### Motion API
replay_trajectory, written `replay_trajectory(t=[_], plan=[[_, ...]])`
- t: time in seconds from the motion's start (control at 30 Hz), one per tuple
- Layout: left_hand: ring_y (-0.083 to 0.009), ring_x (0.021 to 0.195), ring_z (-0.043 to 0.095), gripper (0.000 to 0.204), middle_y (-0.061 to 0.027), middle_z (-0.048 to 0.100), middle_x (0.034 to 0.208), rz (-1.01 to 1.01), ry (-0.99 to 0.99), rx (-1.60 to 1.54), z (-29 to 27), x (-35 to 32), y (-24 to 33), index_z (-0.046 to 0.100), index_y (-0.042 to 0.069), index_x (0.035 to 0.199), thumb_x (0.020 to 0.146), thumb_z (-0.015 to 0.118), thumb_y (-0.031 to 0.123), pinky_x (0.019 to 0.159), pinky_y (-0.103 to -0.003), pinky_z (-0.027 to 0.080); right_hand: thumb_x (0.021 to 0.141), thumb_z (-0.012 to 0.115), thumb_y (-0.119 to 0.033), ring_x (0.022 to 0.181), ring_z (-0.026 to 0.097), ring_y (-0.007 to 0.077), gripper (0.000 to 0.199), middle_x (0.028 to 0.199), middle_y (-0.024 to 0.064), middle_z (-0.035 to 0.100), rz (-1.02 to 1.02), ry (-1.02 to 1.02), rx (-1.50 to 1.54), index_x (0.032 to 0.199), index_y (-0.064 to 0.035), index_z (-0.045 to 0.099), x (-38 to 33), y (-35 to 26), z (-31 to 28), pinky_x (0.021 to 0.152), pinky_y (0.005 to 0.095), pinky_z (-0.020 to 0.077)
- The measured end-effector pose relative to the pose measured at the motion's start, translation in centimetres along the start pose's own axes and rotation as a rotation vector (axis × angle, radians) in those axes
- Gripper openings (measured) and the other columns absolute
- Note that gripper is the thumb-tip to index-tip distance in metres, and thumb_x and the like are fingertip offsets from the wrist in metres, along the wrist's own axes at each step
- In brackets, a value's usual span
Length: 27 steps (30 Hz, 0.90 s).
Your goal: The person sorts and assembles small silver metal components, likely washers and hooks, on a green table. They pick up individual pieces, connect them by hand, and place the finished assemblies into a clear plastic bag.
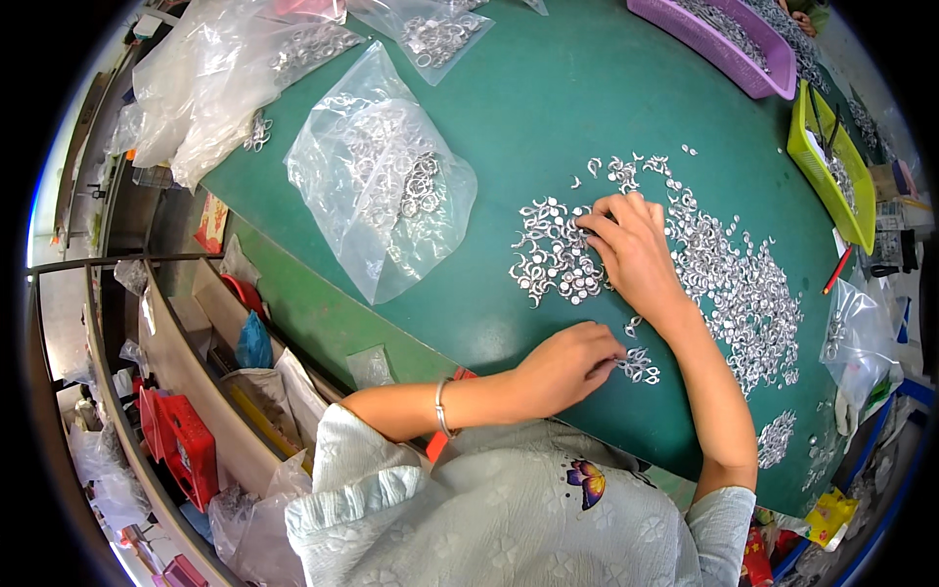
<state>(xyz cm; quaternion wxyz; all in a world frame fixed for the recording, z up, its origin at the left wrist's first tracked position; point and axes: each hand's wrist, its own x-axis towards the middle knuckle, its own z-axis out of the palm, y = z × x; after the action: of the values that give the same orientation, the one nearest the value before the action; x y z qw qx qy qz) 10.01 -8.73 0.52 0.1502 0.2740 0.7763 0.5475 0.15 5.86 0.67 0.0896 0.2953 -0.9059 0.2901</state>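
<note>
Table: we work over a dark green table (548, 108) whose flat top lets the small silver metal ring pieces (743, 284) spread in one thin layer, so single ones can be picked out.
Sorted patch: just left of our right hand (634, 249) lies a tidier group of the same pieces (548, 259), apart from the loose heap at the right.
Near cluster: a little cluster of pieces (641, 367) sits close to the table's near edge, touching our left fingertips.
Right hand pose: palm down, wrist bent, fingers spread and pressing on the pieces at the patch's edge; the grip is apart, holding nothing that we can see.
Left hand pose: our left hand (567, 367) reaches across our body, forearm level, fingers curled together at the cluster; whether a piece is pinched we cannot tell.
Stock: a clear plastic bag of rings (381, 196) lies further left, within reach.
</note>
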Motion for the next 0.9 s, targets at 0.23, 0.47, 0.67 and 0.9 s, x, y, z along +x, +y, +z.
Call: replay_trajectory(t=[0.23, 0.47, 0.67, 0.9], plan=[[-0.0303, 0.085, 0.059, 0.025, -0.0120, 0.058, 0.096, 0.086, 0.197, 0.268, -1.4, 0.3, 0.6, 0.063, 0.002, 0.103, 0.079, 0.065, -0.001, 0.073, -0.038, 0.050, 0.076, 0.067, 0.001, 0.091, 0.051, 0.0250, 0.013, 0.092, 0.0065, 0.057, 0.019, -0.002, 0.084, 0.088, -0.0035, 0.065, -0.1, 0.0, -0.1, 0.080, 0.0374, 0.0378], [-0.0309, 0.099, 0.053, 0.028, -0.0123, 0.058, 0.109, -0.021, 0.475, 0.632, -8.5, 3.0, -2.1, 0.062, 0.001, 0.107, 0.079, 0.067, 0.001, 0.087, -0.039, 0.043, 0.074, 0.068, 0.002, 0.083, 0.056, 0.0286, 0.012, 0.083, 0.0100, 0.061, 0.140, 0.022, 0.267, 0.085, -0.0018, 0.064, -0.5, 0.1, -1.5, 0.077, 0.0370, 0.0445], [-0.0312, 0.098, 0.053, 0.028, -0.0120, 0.057, 0.106, -0.023, 0.456, 0.709, -8.8, 3.3, -4.0, 0.061, -0.001, 0.108, 0.081, 0.063, -0.001, 0.086, -0.040, 0.043, 0.073, 0.071, -0.004, 0.080, 0.058, 0.0287, 0.006, 0.077, 0.0109, 0.063, 0.227, -0.563, 0.373, 0.077, -0.0032, 0.066, -3.2, -1.5, -6.2, 0.078, 0.0386, 0.0453], [-0.0328, 0.090, 0.057, 0.020, -0.0132, 0.058, 0.099, -0.012, 0.394, 0.703, -9.9, 3.5, -4.7, 0.062, -0.002, 0.101, 0.081, 0.062, -0.002, 0.079, -0.041, 0.047, 0.075, 0.069, -0.005, 0.084, 0.058, 0.0302, 0.006, 0.078, 0.0119, 0.062, 0.200, -0.321, 0.161, 0.079, -0.0019, 0.066, -0.5, -0.7, -6.0, 0.076, 0.0413, 0.0446]])
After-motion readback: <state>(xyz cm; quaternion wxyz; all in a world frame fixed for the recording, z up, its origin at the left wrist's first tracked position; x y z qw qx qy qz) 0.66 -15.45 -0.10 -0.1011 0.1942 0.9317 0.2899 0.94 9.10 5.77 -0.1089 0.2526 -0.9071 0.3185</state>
